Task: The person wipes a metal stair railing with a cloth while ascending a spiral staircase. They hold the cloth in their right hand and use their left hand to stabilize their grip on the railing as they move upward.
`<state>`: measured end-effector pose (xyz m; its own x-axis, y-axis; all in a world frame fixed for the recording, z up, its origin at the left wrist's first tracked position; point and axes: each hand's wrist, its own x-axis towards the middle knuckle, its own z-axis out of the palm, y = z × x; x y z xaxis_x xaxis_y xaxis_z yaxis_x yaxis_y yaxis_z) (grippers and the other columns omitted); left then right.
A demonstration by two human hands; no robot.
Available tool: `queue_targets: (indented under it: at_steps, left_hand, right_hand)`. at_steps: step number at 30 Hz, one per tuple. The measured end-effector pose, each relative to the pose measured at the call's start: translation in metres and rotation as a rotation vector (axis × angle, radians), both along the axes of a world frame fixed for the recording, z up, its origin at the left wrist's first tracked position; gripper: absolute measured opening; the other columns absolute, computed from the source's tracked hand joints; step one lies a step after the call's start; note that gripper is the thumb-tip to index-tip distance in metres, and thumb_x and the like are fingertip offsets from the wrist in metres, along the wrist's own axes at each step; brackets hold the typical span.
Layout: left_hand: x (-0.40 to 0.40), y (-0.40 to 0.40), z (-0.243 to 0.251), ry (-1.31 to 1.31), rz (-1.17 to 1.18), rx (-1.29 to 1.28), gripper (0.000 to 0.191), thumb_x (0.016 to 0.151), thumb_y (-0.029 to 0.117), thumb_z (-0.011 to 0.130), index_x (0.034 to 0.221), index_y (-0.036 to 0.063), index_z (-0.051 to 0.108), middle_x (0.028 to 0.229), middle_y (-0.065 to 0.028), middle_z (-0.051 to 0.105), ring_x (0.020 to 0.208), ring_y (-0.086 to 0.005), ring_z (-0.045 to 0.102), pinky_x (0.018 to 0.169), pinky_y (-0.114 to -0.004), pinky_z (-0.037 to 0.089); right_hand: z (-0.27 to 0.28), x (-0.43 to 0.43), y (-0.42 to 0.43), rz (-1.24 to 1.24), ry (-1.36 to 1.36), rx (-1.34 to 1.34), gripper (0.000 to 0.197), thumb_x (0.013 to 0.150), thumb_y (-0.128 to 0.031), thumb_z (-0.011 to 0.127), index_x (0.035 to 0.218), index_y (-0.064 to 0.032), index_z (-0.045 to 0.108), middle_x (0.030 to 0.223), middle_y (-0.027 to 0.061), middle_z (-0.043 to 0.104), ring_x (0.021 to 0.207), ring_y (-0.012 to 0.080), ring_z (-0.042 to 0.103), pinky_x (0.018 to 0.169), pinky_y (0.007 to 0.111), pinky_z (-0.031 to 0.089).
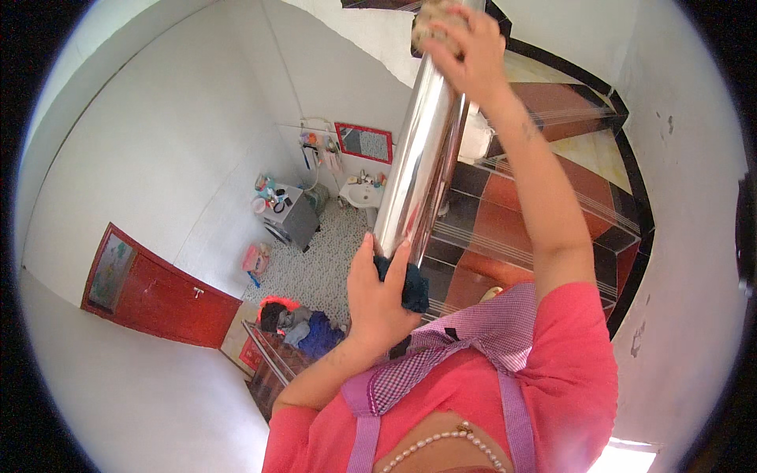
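A shiny metal stair handrail (414, 159) runs from the top of the view down towards my body. My right hand (473, 56) presses a beige cloth (437, 26) onto the rail's upper part, fingers spread over it. Lower down, my left hand (381, 290) holds a dark teal cloth (414, 287) around the rail's near end, with two fingers stretched along the metal. The rail's underside and my left palm are hidden.
Tiled stairs (520, 224) curve along the right below the rail. On the left, far below, are a washbasin (362, 194), a red-framed mirror (364, 142), a grey cabinet (295, 219), a red door (171, 290) and a pile of clothes (319, 334).
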<state>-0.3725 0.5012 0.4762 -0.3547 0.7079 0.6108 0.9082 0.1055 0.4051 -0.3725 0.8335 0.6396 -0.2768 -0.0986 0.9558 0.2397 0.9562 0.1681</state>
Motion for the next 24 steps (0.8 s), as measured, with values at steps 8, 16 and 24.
queue_targets:
  at_steps: [8,16,24]
  left_hand:
    - [0.001,-0.002,0.003,-0.026,-0.038,0.027,0.088,0.058,0.02,0.08,0.14,0.0139,0.047,0.138,-0.0372,0.034,0.121,-0.0521,0.043,0.1,-0.054,0.038]
    - [0.0,-0.007,0.009,-0.002,0.003,-0.007,0.085,0.059,0.02,0.08,0.138,0.0147,0.05,0.139,-0.0363,0.034,0.12,-0.0502,0.045,0.099,-0.051,0.039]
    - [-0.003,-0.004,0.003,0.024,0.071,0.062,0.074,0.066,0.019,0.082,0.133,0.0113,0.054,0.138,-0.0338,0.04,0.121,-0.0498,0.047,0.101,-0.049,0.04]
  right_hand:
    - [0.115,-0.036,0.089,-0.236,0.149,-0.239,0.042,0.09,-0.039,0.058,0.121,-0.0122,0.062,0.124,0.0227,0.057,0.119,0.0426,0.049,0.102,0.048,0.04]
    - [0.179,-0.051,0.152,-0.442,-0.079,-0.019,0.029,0.083,-0.034,0.057,0.101,-0.0159,0.069,0.126,0.0136,0.058,0.122,0.0357,0.049,0.101,0.044,0.042]
    - [0.125,-0.027,0.073,0.174,-0.152,-0.213,0.033,0.085,-0.025,0.063,0.112,-0.0066,0.068,0.13,0.0186,0.055,0.122,0.0332,0.05,0.104,0.036,0.04]
